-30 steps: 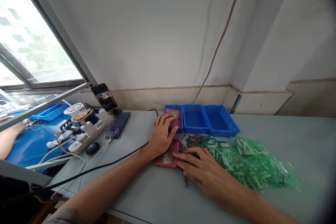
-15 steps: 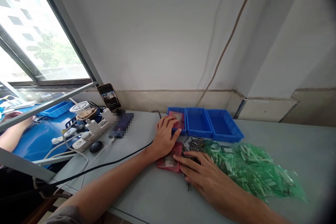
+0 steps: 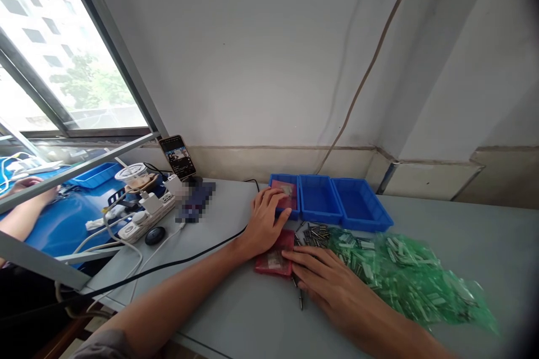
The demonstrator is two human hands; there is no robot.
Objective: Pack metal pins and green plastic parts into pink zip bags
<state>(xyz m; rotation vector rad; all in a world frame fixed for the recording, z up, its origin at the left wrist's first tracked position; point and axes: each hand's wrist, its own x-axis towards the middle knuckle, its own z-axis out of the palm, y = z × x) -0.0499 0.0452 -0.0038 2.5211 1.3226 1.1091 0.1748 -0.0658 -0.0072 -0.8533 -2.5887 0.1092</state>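
My left hand [image 3: 264, 222] lies flat with fingers spread on the grey table [image 3: 236, 314], its fingertips on the rim of the leftmost blue bin [image 3: 284, 197] and its palm over the top of a small pink bag [image 3: 273, 258]. My right hand [image 3: 324, 279] also lies flat and open, fingers pointing left, touching the pink bag's right edge and covering part of a heap of small dark metal pins [image 3: 314, 233]. One pin [image 3: 300, 298] lies loose by my right hand.
Three blue bins stand in a row by the wall; the left one holds a pink bag. A pile of green bags [image 3: 404, 277] spreads right. A phone [image 3: 177, 156], power strip [image 3: 143, 216] and black cable [image 3: 168, 265] are left. Another person's arm [image 3: 21, 213] shows far left.
The view has shifted slightly; both hands stay flat in about the same place, and the right hand has slid a little toward the pink bag.
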